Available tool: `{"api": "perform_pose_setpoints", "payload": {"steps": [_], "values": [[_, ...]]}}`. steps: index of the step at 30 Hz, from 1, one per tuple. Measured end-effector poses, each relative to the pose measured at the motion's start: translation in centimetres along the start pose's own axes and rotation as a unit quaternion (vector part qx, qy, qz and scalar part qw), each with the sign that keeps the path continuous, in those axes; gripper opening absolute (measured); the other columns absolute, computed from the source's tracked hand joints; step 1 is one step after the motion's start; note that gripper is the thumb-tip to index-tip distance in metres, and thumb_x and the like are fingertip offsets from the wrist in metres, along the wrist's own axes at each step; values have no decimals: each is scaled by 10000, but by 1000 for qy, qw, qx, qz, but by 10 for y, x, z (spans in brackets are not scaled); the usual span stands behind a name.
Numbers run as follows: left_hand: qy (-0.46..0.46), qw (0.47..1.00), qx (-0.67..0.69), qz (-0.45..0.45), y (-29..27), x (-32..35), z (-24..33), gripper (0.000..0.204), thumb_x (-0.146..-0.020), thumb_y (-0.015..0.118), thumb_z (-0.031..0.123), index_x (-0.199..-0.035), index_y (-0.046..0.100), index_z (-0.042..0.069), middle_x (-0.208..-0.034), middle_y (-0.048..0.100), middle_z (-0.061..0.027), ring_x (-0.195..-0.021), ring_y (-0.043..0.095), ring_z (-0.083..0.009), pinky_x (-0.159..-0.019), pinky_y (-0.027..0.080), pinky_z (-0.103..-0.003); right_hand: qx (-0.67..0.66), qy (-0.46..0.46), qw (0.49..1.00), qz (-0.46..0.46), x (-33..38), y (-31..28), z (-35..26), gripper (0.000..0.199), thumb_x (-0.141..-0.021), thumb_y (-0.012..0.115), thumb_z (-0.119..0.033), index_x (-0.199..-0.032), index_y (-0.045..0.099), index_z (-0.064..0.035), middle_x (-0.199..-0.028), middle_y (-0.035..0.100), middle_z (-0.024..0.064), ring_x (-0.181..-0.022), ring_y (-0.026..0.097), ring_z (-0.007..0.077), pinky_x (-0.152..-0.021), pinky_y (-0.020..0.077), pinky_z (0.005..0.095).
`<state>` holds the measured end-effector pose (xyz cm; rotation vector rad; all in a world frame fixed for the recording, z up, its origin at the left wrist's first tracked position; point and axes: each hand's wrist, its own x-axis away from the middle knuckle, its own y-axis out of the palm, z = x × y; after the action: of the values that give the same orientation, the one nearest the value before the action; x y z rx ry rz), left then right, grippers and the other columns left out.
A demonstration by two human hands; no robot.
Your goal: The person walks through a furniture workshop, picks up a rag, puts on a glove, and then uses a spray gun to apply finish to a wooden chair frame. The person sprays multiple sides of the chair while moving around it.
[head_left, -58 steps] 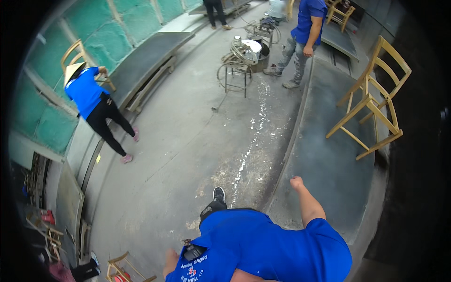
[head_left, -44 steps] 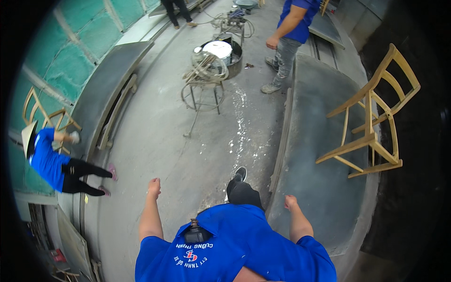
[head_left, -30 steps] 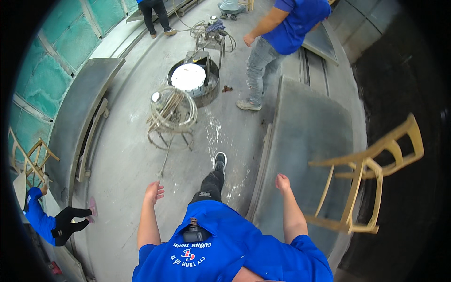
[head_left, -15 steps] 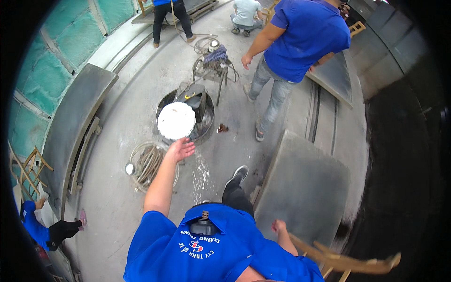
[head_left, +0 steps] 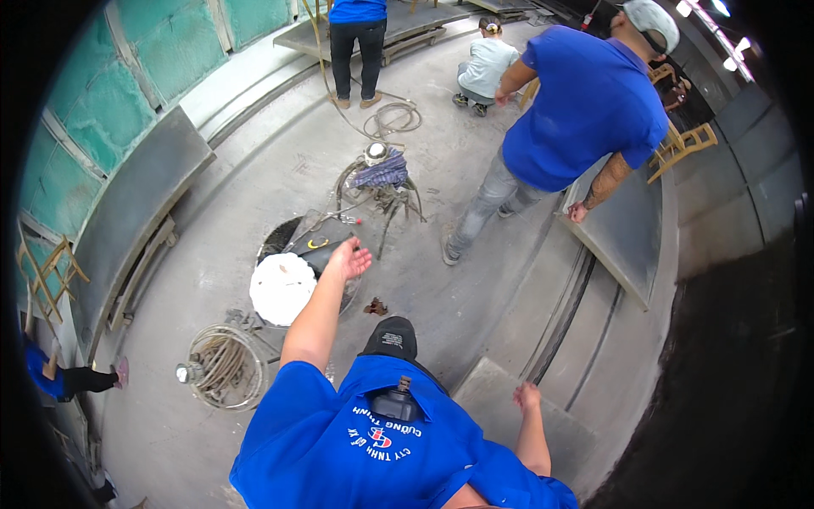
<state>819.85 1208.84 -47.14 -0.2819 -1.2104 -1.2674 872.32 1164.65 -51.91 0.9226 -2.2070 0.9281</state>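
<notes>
My left hand [head_left: 349, 257] is stretched forward with its fingers spread and holds nothing. It hovers over the rim of a black round tub [head_left: 278, 241] with a black tray [head_left: 326, 247] lying across it. A white round lid [head_left: 282, 288] leans on the tub's near side. My right hand [head_left: 527, 395] hangs low at my side, fingers loose and empty, just above a grey slab [head_left: 487, 392]. My dark shoe [head_left: 392, 337] is on the concrete floor between them.
A hose coil on a stool [head_left: 225, 366] stands left of me. A tripod with a blue cloth [head_left: 381, 170] is beyond the tub. A person in a blue shirt [head_left: 585, 102] leans on a grey panel [head_left: 623, 229]; another crouches [head_left: 487, 64]. Wooden chairs [head_left: 51, 271] stand at the left.
I have walked forward toward the tub and the standing person. My left arm rose and reached out over the tub. The wooden chair on my right has dropped out of view.
</notes>
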Motion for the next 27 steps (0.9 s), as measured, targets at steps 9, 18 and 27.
{"api": "perform_pose_setpoints", "payload": {"steps": [9,18,27], "values": [[52,979,194,-33,161,-202,89,499,-972,531,357,-1405,367,169,-1344,495,-136,-1197,516,-324,-991,440,-500,91,17,995,-37,-173,-6,-212,231,-965,544,-232,-1114,555,-55,-804,628,78,-623,604,178,-501,508,308],[111,859,466,180,206,-319,128,457,-1011,433,250,-1438,349,112,-1354,495,-116,-1233,515,-289,-1020,437,-478,153,22,988,24,-285,-14,-407,268,-966,549,-262,-1142,561,-59,-825,634,75,-640,621,189,-524,518,305],[171,816,463,302,237,-274,113,466,-1027,456,340,-1400,386,69,-1372,499,-104,-1264,493,-273,-1062,401,-457,230,-94,954,-167,-482,98,-654,236,-986,524,-236,-1052,569,-14,-715,583,50,-562,557,151,-460,423,269]]}}
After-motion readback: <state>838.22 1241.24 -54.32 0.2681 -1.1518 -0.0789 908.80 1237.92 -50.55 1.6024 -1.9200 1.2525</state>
